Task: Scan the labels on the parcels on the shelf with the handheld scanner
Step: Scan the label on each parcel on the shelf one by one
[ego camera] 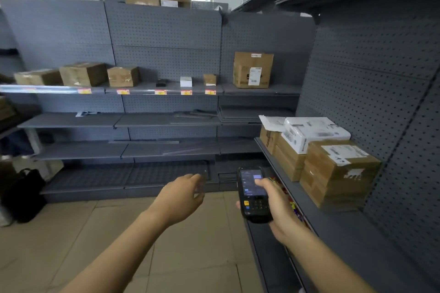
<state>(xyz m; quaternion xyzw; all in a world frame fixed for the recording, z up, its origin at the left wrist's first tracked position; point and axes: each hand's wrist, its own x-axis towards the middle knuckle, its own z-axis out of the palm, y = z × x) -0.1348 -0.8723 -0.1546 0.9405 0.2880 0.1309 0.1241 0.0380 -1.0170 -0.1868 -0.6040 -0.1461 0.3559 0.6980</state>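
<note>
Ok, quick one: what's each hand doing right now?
Left hand: open, fingers reaching forward, holding nothing.
Right hand: grips the scanner, thumb on its screen.

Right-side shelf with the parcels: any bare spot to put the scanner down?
Bare shelf runs from the near brown box toward the camera, beside the right hand holding the scanner. Farther back it is crowded: stacked boxes, white parcel. The left hand is free.
</note>
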